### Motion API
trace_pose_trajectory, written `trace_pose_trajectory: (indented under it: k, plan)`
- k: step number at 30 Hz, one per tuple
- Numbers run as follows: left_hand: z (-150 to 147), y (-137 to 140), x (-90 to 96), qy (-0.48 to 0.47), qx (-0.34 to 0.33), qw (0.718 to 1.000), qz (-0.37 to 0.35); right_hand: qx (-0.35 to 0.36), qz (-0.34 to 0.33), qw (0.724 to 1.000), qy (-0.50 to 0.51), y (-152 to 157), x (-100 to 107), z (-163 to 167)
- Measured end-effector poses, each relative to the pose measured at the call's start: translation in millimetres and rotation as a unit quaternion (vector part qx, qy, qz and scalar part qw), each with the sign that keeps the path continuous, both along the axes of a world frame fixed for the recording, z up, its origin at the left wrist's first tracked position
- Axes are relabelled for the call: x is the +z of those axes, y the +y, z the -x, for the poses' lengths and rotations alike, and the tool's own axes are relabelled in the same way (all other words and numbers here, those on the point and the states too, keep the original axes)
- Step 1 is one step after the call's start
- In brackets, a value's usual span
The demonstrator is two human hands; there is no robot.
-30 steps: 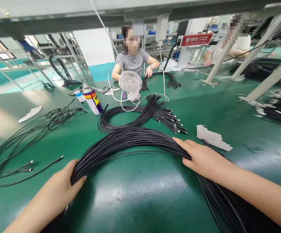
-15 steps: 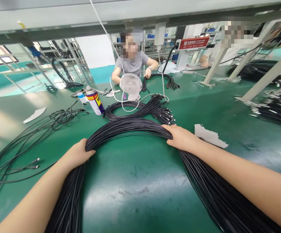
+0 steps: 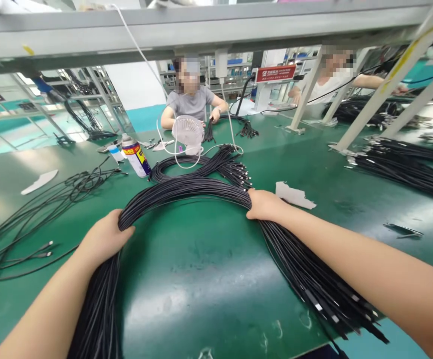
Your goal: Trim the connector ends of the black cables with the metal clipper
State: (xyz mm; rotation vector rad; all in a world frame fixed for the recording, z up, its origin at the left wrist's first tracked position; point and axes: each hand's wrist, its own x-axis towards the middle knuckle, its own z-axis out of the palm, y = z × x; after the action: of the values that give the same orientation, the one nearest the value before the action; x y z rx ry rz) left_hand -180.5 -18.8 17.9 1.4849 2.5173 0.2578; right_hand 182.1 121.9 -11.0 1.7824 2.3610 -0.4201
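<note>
A thick bundle of black cables (image 3: 186, 192) arches between my two hands over the green table (image 3: 186, 289). My left hand (image 3: 106, 237) is closed around the bundle's left side, thumb on the inner edge. On the right side, my right hand (image 3: 265, 205) wraps the bundle, its fingertips partly hidden. From there the cables fan out under my right forearm, ending in silvery connectors near the table edge. The left end runs down out of view beneath my left forearm. Just beyond the arch lies another coiled cable bundle (image 3: 216, 167) with connector ends.
A spray can (image 3: 136, 157) and a small white fan (image 3: 187, 132) stand beyond the bundle. Loose cables (image 3: 63, 199) lie at left, more cable bundles (image 3: 399, 167) at right. A torn white sheet (image 3: 295, 194) and tweezers (image 3: 403, 230) lie rightward. Two people work across the table.
The view has swung right, so things appear further left. The bundle's connector ends at lower right and the tweezers now show. Both hands keep their grip on the bundle.
</note>
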Motion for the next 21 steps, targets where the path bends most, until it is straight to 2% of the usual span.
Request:
trace_pose_trajectory:
  k: [4, 7, 11, 16, 21]
  plan:
    - [-7, -4, 27.7, 0.036, 0.018, 0.999, 0.002, -0.009, -0.008, 0.999, 0.05, -3, 10, -3]
    - [-13, 7, 37.3, 0.035, 0.027, 0.999, -0.001, -0.018, -0.018, 0.996, 0.082, 11, 16, 3]
    - [-14, 26, 27.5, -0.002, 0.001, 1.0, 0.019, -0.032, -0.008, 0.992, 0.118, 27, 16, 18]
    - [3, 35, 11.3, -0.032, -0.029, 0.998, 0.044, -0.052, 0.047, 0.983, 0.169, 28, 7, 23]
    - [16, 42, 6.3, -0.039, -0.033, 0.998, 0.047, -0.087, 0.104, 0.966, 0.221, 31, 11, 22]
